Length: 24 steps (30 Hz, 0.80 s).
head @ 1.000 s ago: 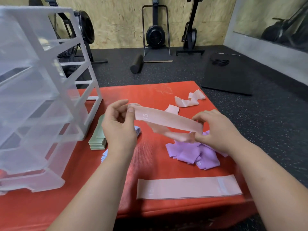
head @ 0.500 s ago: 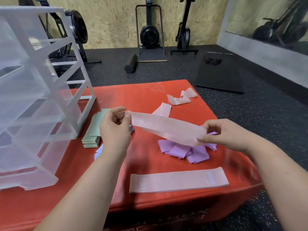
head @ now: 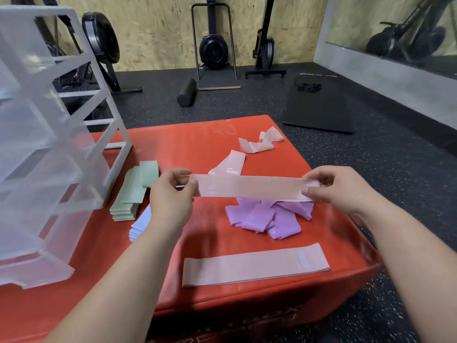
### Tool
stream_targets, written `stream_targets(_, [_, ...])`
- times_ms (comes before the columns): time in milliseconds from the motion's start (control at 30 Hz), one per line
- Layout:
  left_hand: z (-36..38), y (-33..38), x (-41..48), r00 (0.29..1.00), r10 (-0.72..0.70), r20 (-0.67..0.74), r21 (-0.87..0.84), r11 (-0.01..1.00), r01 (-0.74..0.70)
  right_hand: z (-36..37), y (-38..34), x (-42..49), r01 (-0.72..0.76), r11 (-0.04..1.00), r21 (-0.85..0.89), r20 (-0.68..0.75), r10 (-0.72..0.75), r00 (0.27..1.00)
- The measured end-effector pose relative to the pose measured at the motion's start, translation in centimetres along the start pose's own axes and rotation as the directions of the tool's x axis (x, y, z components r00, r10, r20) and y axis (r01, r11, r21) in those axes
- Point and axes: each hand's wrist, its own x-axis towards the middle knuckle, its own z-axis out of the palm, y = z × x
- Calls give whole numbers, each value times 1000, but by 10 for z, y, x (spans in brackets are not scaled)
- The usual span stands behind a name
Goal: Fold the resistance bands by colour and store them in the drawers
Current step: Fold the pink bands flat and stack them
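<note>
A long, soft pink band [head: 249, 186], a flat fabric-like strip with a pale "15" printed near its left end, is held level in the air between two bare hands. The left grip [head: 170, 194] pinches the band's left end between thumb and curled fingers. The right grip [head: 338, 186] pinches the right end the same way, so the strip runs straight from one to the other above the middle of the red padded box [head: 193, 144], whose top is finely ribbed. Under the strip's right half lies a loose, crumpled heap of thin matte purple bands [head: 267, 216]. Along the box's near edge a flat pink loop [head: 254, 264] lies smoothed out lengthwise. Two twisted pink strips lie farther back, one [head: 230, 165] just behind the held band and the other [head: 261, 142] near the far right corner. Toward the left edge sits a squared stack of folded sage-green bands [head: 134, 191]. Just nearer is a stack of pale blue bands [head: 141, 224], partly hidden by the left forearm. A rigid drawer unit [head: 49, 144] of frosted, translucent plastic stands at the box's left edge.
</note>
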Motion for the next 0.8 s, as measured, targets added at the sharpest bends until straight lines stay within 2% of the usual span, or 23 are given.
stream_targets(233, [0,-5,-1,996,-24,86,-19,999,26,-6,4,-7,-69,998,-14,-19,69,997])
stream_targets(500, [-22,2,-14,983,-12,182,115,993,-9,-12,3,-31,-194,935,298,53,187,981])
stream_targets(567, [-28,6,-21,977,-10,211,143,990,-20,-14,4,-40,-204,923,325,75,190,979])
stream_targets(700, [-42,9,-35,963,-17,267,140,990,-21,-17,9,-55,-188,942,278,69,175,982])
stream_targets(800, [-54,7,-47,954,-55,294,218,976,-11,-16,14,-65,-164,972,166,26,162,987])
